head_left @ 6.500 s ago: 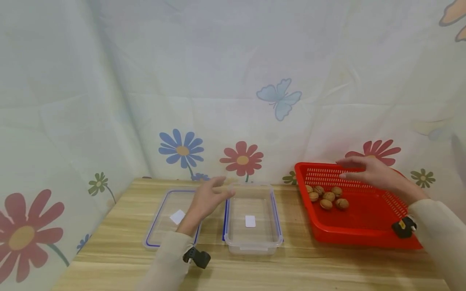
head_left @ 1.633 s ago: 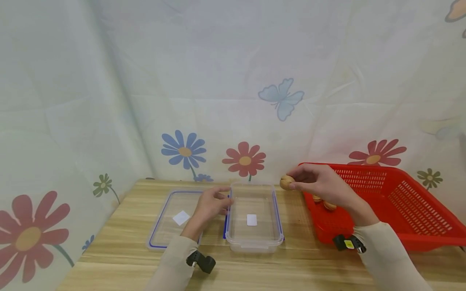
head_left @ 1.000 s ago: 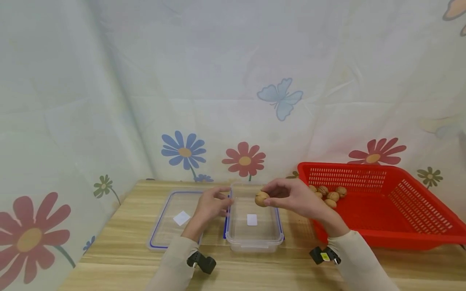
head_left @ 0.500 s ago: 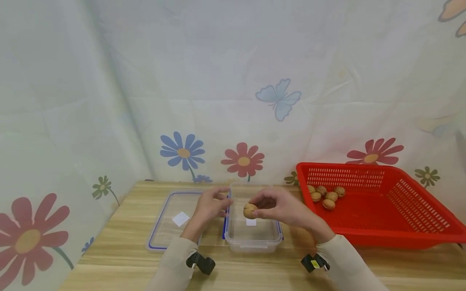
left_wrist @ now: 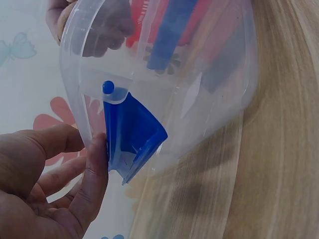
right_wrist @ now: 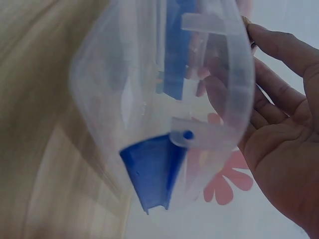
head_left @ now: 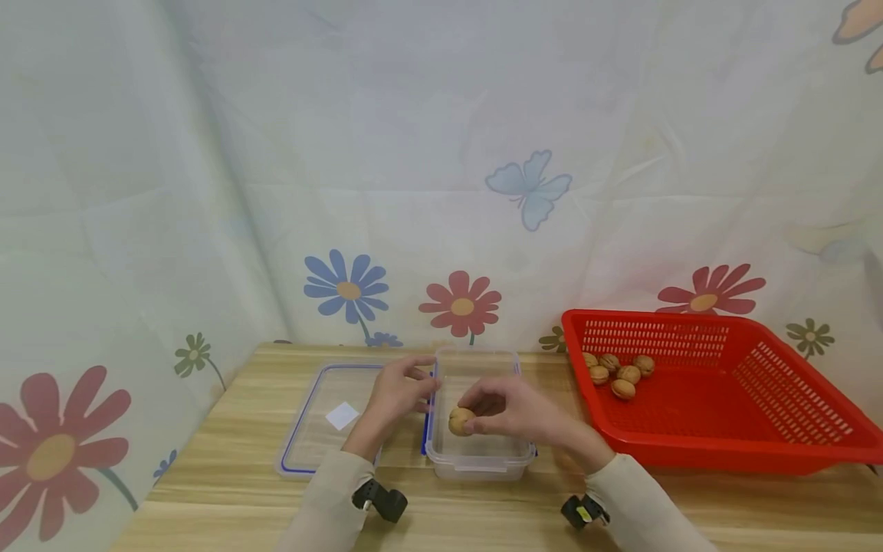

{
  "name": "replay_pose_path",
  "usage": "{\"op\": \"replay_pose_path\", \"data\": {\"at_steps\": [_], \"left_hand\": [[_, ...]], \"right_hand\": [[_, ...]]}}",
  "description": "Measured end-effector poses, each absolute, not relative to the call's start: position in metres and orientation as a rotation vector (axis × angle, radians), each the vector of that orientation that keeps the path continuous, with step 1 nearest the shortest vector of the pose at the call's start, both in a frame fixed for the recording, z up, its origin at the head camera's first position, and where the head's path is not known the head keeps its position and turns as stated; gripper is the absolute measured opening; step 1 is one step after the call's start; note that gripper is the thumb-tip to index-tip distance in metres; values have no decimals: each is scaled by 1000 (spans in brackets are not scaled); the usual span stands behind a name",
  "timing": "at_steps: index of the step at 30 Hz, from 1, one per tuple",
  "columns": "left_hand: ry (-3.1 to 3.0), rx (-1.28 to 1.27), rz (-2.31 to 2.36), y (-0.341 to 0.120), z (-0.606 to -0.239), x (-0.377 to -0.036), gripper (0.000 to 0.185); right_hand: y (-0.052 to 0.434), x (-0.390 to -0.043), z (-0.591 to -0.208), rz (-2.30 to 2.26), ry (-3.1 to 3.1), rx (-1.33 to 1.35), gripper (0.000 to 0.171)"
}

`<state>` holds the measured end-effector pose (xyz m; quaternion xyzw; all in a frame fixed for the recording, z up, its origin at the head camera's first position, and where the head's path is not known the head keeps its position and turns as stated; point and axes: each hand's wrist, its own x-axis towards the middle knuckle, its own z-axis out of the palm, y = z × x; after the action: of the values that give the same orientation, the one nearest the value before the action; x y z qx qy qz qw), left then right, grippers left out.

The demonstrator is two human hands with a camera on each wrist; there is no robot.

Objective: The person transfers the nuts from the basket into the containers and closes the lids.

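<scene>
Head view, right hand (head_left: 513,410) pinching a round brown walnut (head_left: 460,421) low inside the clear rectangular plastic container (head_left: 479,458), left hand (head_left: 396,391) with curled fingers touching its left rim, red plastic basket (head_left: 724,414) of walnuts alongside.

I see two bare hands, left hand (head_left: 393,395) and right hand (head_left: 513,410), at lower centre; both arms wear cream long sleeves (head_left: 324,506). A small black camera (head_left: 378,500) is strapped at each wrist; the right one shows a yellow mark.
</scene>
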<state>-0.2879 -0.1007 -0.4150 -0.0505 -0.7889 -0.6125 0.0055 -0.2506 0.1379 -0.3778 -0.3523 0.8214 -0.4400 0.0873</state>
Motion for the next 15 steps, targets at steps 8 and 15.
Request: {"op": "replay_pose_path", "data": {"at_steps": [8, 15], "left_hand": [[-2473, -170, -1908, -102, -414, -288, 45], [-2480, -171, -1898, -102, -415, -288, 45]], "right_hand": [[127, -250, -389, -1222, 2473, -1064, 22], [122, -248, -395, -1195, 2461, -1015, 20]]}}
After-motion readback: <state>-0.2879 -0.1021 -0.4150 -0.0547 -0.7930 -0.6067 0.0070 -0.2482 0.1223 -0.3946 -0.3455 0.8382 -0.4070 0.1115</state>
